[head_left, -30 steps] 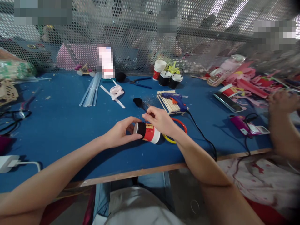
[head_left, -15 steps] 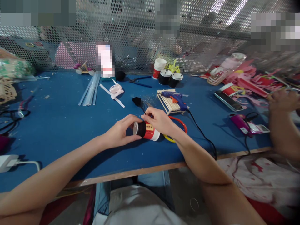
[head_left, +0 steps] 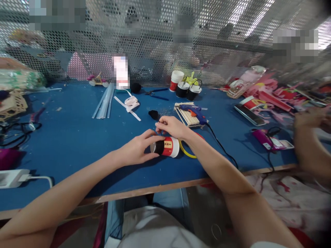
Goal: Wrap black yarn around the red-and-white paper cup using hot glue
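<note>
black yarn (head_left: 158,147) wraps one end of a red-and-white paper cup (head_left: 168,147), its red part uncovered; left hand (head_left: 139,148) grips it, right hand (head_left: 172,127) pinches yarn.

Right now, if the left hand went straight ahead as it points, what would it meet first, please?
The paper cup, which the left hand holds on its side; beyond it, perhaps the yellow loop, though depth is unclear.
</note>
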Available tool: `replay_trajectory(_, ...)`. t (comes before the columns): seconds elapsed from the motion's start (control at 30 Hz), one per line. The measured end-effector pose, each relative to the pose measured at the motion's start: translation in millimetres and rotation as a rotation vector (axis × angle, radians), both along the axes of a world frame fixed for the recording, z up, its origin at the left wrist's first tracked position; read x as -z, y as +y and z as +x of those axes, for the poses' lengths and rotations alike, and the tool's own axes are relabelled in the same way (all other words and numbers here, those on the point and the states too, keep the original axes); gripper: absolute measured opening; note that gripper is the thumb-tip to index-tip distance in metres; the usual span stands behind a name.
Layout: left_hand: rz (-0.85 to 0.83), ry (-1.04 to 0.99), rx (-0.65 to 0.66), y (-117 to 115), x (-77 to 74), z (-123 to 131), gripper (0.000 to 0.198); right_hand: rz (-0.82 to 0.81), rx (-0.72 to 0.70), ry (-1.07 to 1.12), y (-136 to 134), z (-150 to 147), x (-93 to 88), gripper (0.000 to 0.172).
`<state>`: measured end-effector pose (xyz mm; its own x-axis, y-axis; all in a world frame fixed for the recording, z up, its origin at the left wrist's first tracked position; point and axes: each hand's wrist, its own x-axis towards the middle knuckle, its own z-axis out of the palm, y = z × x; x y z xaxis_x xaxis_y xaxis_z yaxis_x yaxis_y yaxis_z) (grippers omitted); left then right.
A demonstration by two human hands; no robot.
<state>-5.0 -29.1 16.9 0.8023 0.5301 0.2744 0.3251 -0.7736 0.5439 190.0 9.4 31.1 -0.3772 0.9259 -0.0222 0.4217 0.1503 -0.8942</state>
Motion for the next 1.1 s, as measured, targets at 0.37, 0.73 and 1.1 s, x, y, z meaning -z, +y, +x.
replay_trajectory(0.37, -0.008, -0.008, 0.059, -4, -0.3, 2, 0.05, 0.155, 0.317, 0.029, 113, -28, -30.8, 0.023)
replay_trajectory(0.73, -0.047, -0.018, 0.048, -4, -0.5, 3, 0.05, 0.657, 0.276, -0.434, 163, -36, -98.4, 0.028)
replay_trajectory(1.1, -0.063, -0.062, 0.038, 0, 1.2, 1, 0.05, 0.343, -0.053, -0.467, 23, 5, -82.3, 0.035)
